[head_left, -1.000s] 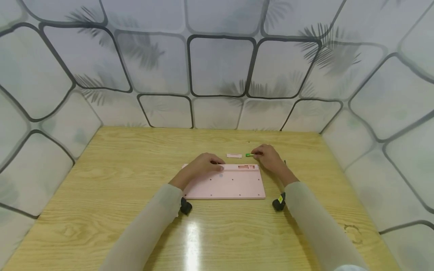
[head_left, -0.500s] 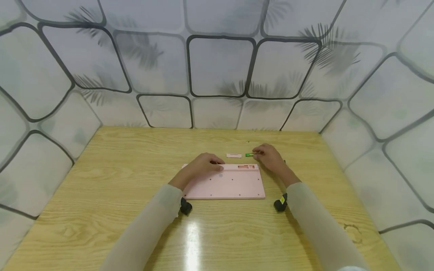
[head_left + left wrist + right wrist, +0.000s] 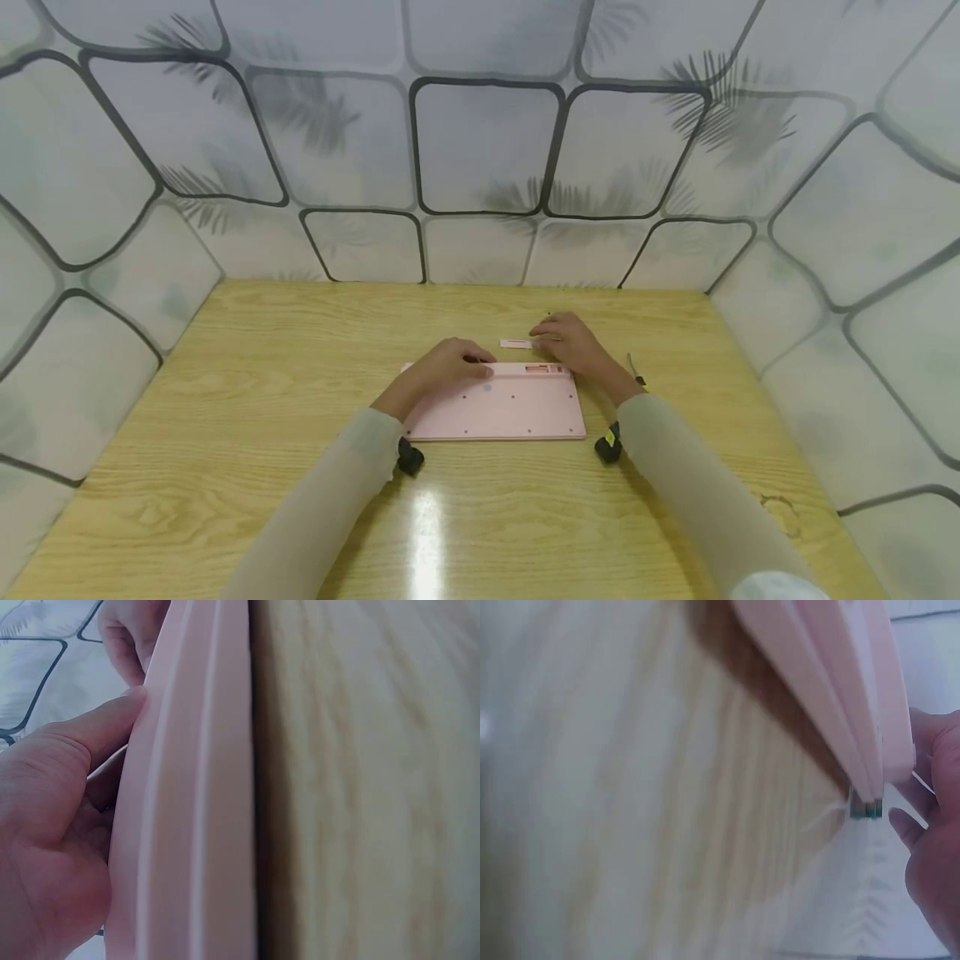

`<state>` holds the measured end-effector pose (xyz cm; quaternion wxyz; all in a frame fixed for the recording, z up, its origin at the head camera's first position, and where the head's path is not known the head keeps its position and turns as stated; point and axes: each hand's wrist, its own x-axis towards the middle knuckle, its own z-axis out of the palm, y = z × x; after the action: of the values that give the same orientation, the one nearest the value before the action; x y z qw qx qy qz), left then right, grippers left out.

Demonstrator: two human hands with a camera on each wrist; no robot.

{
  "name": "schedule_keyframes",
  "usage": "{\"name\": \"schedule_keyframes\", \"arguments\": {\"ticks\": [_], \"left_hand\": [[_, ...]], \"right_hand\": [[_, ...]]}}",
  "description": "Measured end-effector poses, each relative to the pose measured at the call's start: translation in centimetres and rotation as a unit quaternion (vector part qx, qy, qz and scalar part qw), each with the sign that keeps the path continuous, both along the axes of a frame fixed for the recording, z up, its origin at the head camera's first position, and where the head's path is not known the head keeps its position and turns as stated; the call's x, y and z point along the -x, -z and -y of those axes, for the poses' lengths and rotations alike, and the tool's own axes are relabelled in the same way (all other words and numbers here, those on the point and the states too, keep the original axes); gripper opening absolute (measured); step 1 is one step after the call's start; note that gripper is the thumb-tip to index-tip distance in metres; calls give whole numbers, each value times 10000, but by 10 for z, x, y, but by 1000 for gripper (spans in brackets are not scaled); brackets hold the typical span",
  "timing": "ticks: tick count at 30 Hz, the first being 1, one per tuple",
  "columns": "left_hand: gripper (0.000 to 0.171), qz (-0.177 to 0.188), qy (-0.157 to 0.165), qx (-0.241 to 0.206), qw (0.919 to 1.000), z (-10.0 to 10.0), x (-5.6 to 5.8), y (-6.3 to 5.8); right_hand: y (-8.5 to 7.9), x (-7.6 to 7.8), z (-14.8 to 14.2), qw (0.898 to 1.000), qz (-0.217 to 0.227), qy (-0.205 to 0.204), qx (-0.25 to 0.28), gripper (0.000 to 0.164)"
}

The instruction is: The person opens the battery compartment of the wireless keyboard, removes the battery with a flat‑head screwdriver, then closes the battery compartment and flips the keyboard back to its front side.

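Observation:
A pink keyboard lies with its underside up, its battery compartment uncovered at the far right. My left hand grips its far raised edge, thumb on the underside; the left wrist view shows that thumb along the edge. Beyond the keyboard, my right hand has its fingertips right at the end of a small pink battery cover. A green object, the battery seen earlier, shows past the keyboard's corner in the right wrist view, apart from the thumb; the hand hides it in the head view.
A thin tool like a screwdriver, with a metal shaft and a black and yellow end, lies right of the keyboard, close to the right forearm. Light patterned cloth walls stand behind the wooden table and along both sides.
My right hand has moved left from the green battery toward the pink cover, uncovering more of the screwdriver-like tool. The left hand and the keyboard have stayed in place.

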<state>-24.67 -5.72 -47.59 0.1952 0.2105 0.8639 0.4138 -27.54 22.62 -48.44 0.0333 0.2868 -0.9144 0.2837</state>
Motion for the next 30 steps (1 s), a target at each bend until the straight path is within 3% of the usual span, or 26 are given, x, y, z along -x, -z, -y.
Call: {"name": "schedule_keyframes", "arguments": {"ticks": [7,20,30], "left_hand": [[27,-17,19,13,10000,0,-1,-2],[28,-34,101,-19,9999,1,0,2],[28,-66,51,23,10000,1,-1,1]], "right_hand": [[0,5,12,9997,-58,-157,-151,21],[4,9,22,9979,449,54,-459,25],[7,12,24,9956,868,281,-194,22]]}}
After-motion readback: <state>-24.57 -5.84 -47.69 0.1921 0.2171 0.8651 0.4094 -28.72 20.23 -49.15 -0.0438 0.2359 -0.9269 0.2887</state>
